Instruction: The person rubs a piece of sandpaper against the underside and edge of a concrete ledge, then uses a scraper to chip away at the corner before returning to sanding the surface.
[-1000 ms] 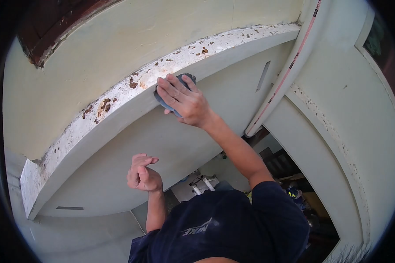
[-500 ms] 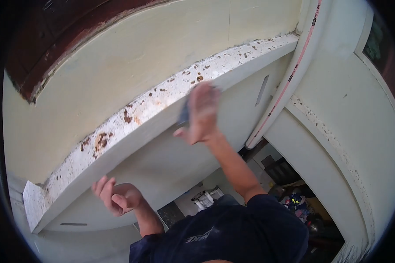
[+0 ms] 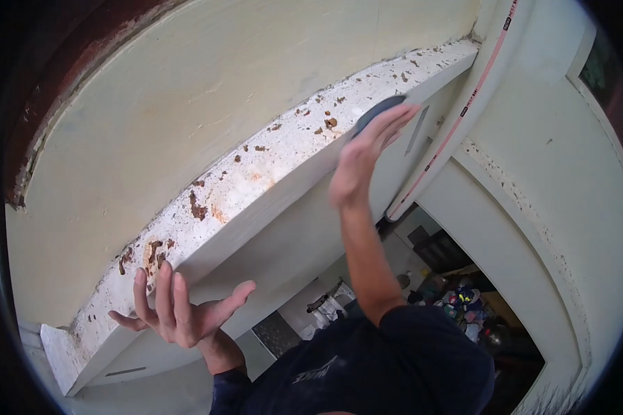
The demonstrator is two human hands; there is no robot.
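My right hand (image 3: 367,152) reaches up to the front edge of a white ledge (image 3: 291,145), its fingers stretched flat over a dark grey-blue pad with a rounded edge (image 3: 379,114). The pad lies between the palm side and the ledge's front face; its exact kind cannot be made out. My left hand (image 3: 180,308) is raised by the lower left part of the ledge, fingers spread and thumb out, with nothing in it. Brown flakes and crumbs (image 3: 198,206) are scattered along the ledge's top.
A white pipe with a red printed stripe (image 3: 464,111) runs down at the right. Dark red framing (image 3: 69,90) borders the cream wall at upper left. Another speckled ledge (image 3: 519,197) curves along the right wall. Piled belongings (image 3: 464,304) lie far below.
My right hand has moved up and right along the ledge with the pad. My left hand has spread its fingers and come closer to the ledge's edge. The view has shifted slightly.
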